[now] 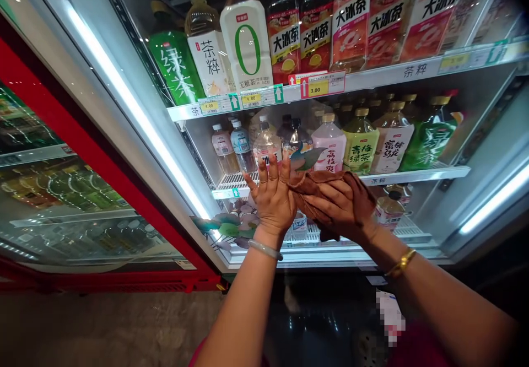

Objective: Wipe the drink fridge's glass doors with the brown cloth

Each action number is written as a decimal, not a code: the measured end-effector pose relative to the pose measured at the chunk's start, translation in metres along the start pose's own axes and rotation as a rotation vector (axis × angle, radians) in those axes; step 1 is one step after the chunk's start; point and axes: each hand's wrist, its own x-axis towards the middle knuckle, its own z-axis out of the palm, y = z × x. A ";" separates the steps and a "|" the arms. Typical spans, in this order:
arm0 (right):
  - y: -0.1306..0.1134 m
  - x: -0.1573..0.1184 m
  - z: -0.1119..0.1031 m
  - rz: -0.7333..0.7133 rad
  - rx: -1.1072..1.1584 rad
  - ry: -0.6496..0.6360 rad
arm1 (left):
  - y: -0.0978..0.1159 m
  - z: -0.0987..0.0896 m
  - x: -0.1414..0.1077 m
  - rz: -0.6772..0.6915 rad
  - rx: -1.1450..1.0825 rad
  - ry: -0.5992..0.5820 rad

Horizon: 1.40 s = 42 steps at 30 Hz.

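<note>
My left hand (273, 201) is raised with its fingers spread and its palm toward the fridge's glass door, a pale bangle on the wrist. Just to its right, my right hand (341, 204) presses a bunched brown cloth (363, 193), whose left end reaches my left hand. Leaf-shaped decals (229, 228) in green and grey show on the glass at the lower left, and another leaf decal (308, 159) lies above the cloth. Bottles stand on shelves beyond the glass.
The upper shelf (363, 83) holds large tea bottles (247, 42); smaller bottles (359, 141) fill the middle shelf. A red-framed fridge (165, 218) stands at the left. Bright light strips line both sides of the cabinet. Brown floor (103, 323) shows below.
</note>
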 end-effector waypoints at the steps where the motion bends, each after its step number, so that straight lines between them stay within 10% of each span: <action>1: 0.008 -0.004 -0.004 -0.007 -0.001 0.000 | 0.002 -0.001 0.001 0.016 0.007 0.012; 7: 0.020 0.004 -0.008 0.266 -0.139 0.153 | 0.022 0.002 0.005 0.077 -0.015 -0.034; 13: -0.008 0.005 0.002 0.140 -0.017 0.057 | 0.025 0.008 0.006 0.084 -0.036 0.030; 17: 0.022 -0.012 -0.014 0.061 0.017 0.049 | 0.025 0.007 0.007 0.133 0.027 0.043; 23: 0.048 0.009 -0.024 0.340 -0.055 0.264 | 0.028 0.013 0.007 0.117 0.040 0.088; 33: 0.010 0.003 -0.031 0.149 0.381 0.052 | 0.025 0.012 0.006 0.092 0.031 0.030; 42: 0.046 0.025 -0.020 0.413 -0.004 0.381 | 0.029 0.011 0.009 0.097 0.015 0.079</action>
